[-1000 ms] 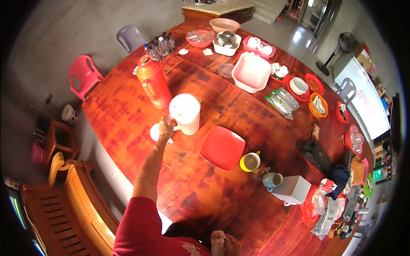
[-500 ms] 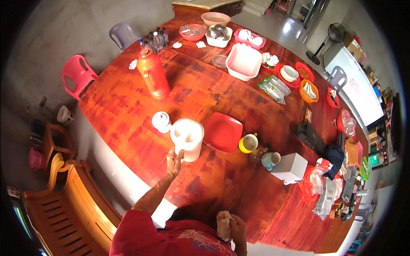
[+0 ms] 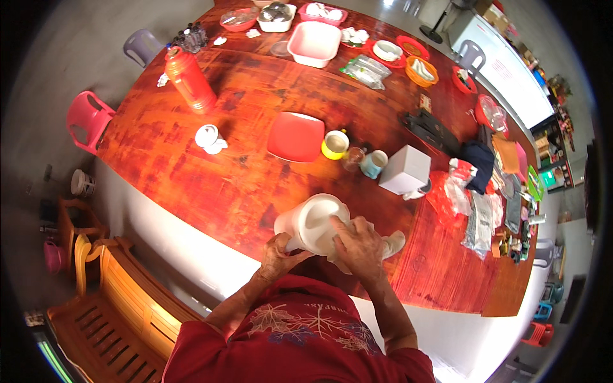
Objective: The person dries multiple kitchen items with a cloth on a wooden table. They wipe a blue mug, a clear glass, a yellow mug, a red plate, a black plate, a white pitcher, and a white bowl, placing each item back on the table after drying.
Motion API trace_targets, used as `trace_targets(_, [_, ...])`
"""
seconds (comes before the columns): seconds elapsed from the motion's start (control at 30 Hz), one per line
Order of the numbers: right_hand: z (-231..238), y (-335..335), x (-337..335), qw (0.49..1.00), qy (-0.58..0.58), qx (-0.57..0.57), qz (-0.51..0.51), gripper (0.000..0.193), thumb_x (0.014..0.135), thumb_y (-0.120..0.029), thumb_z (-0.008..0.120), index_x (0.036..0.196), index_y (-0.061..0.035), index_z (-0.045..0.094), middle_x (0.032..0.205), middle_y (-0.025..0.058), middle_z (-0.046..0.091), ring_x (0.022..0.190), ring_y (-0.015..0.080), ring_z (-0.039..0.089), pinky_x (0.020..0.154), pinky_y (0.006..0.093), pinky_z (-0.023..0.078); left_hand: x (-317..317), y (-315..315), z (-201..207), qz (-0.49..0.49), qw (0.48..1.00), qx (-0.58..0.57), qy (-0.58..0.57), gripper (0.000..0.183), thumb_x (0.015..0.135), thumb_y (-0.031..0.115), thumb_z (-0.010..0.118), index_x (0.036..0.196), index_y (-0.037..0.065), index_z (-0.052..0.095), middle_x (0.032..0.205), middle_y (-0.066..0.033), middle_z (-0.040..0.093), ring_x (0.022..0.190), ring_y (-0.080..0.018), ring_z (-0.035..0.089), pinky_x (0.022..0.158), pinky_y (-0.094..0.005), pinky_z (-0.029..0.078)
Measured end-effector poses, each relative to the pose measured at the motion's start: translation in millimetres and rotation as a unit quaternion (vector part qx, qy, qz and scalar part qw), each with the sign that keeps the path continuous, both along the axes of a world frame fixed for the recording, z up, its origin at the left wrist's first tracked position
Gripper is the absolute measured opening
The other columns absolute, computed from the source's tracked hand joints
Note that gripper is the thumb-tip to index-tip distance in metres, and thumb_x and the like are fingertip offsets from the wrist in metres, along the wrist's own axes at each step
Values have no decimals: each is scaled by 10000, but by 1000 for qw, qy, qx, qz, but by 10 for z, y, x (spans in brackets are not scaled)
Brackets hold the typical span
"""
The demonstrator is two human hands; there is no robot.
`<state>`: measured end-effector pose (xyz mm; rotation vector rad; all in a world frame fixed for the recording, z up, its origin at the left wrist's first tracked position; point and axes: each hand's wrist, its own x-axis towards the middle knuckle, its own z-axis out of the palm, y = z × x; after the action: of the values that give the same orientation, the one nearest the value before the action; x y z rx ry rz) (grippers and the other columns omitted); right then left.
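A white plastic pitcher [image 3: 295, 222] is held close to my body at the near table edge, tilted a little. My left hand [image 3: 277, 256] is closed on its handle side. Across the pitcher's rim lies my right hand [image 3: 359, 247], gripping a whitish cloth [image 3: 393, 244] whose ends stick out beside and under the fingers. Farther off are a red square plate [image 3: 295, 137], a yellow mug [image 3: 334, 145] and a light blue mug [image 3: 374, 164]. A small white lidded cup [image 3: 209, 138] stands to the left.
Beyond stands a tall red thermos [image 3: 190, 80]. A white box [image 3: 406, 170] and plastic bags [image 3: 450, 191] lie to the right. Along the far side are a pink-white basin [image 3: 314, 43], bowls and several baskets. A wooden bench [image 3: 128, 281] stands at the lower left.
My left hand has drawn the pitcher nearer and to the right. My right hand has risen with the cloth to the pitcher's rim. The whole view has shifted.
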<state>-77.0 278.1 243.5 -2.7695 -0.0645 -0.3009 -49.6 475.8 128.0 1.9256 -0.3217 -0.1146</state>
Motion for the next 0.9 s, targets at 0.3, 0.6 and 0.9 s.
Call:
trace_targets(0.3, [4, -231, -532, 998, -32, -54, 29, 375, 656, -168, 659, 1028, -141, 616, 966, 22, 532, 793, 224, 565, 684, 386, 446, -294, -284, 546, -88, 975, 102, -177, 416, 568, 325, 856, 695, 30, 590, 643, -103, 590, 603, -313, 589, 571, -393, 474])
trace_targets(0.6, [-136, -972, -1096, 975, -82, 137, -154, 207, 712, -151, 633, 893, -52, 623, 882, 90, 600, 739, 306, 614, 647, 417, 495, -341, -95, 325, -27, 998, 46, -15, 435, 633, 373, 827, 782, 29, 608, 735, -148, 663, 672, -242, 672, 579, -334, 533])
trace_targets(0.9, [-2052, -1335, -1663, 917, 224, 31, -329, 297, 809, -329, 594, 784, -45, 678, 920, 204, 617, 806, 364, 626, 681, 461, 499, -331, -108, 514, 43, 993, 63, 87, 334, 613, 168, 874, 792, 31, 628, 706, 40, 592, 647, -29, 497, 561, -221, 445])
